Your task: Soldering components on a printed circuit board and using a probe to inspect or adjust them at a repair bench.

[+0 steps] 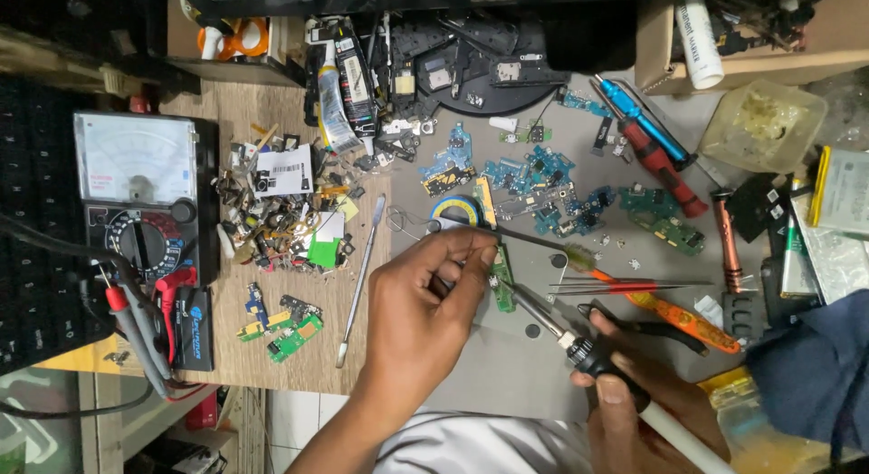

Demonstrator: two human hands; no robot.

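My left hand (424,297) pinches a thin strand of solder wire (412,228) with thumb and fingers, right beside a small green circuit board (502,288) lying on the grey mat. My right hand (634,415) grips a soldering iron (579,347) by its black and white handle. The iron's metal tip points up-left and meets the green board near my left fingertips. A roll of blue and yellow tape (455,210) sits just above my left hand.
An analog multimeter (140,198) with red and black probes lies at the left. A heap of small phone parts (290,211), a metal spudger (360,275), several blue circuit boards (534,180), screwdrivers (656,157), tweezers (625,288) and an orange tool (679,316) crowd the bench.
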